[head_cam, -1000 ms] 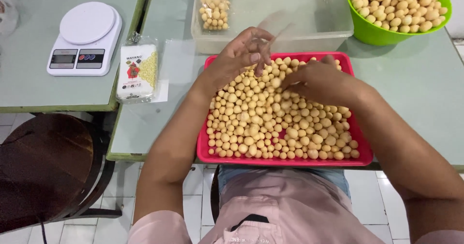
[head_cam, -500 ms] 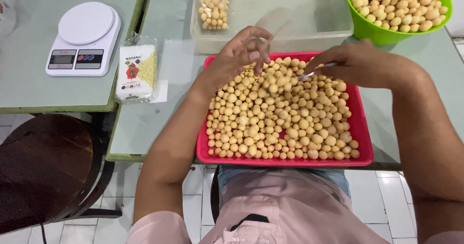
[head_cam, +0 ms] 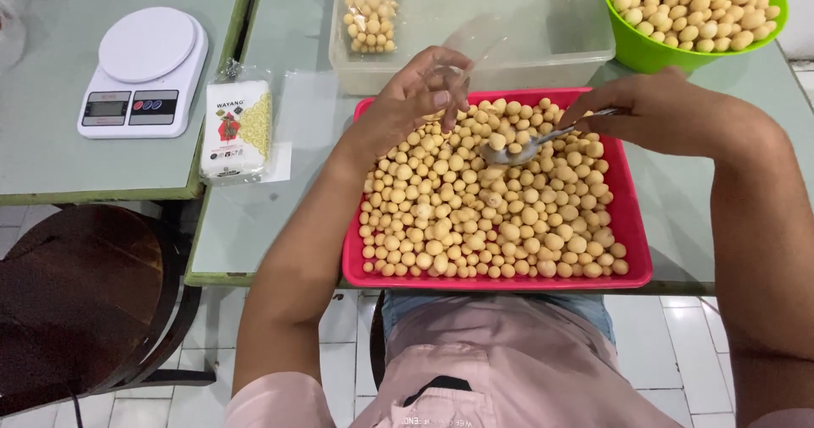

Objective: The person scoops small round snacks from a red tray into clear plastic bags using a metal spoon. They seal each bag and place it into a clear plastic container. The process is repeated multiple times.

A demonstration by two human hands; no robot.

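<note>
Right hand (head_cam: 670, 110), frame right, pinched a metal spoon (head_cam: 530, 144); long axis ran left-down, bowl loaded with round tan snack balls (head_cam: 483, 216) over the red plastic tray (head_cam: 632, 224). Left hand (head_cam: 415, 101), just left of the bowl, pinched a clear plastic bag (head_cam: 462, 55).

One red tray (head_cam: 632, 250) is counted at center, heaped with balls (head_cam: 475, 216) too many to number. One spoon (head_cam: 517, 146) is seen. Two hands are counted: left (head_cam: 411, 106), right (head_cam: 661, 110). At 1 o'clock, one green bowl (head_cam: 632, 50); at 12, one clear tub (head_cam: 509, 55); at 10, one scale (head_cam: 144, 72) and one packet (head_cam: 237, 127).
</note>
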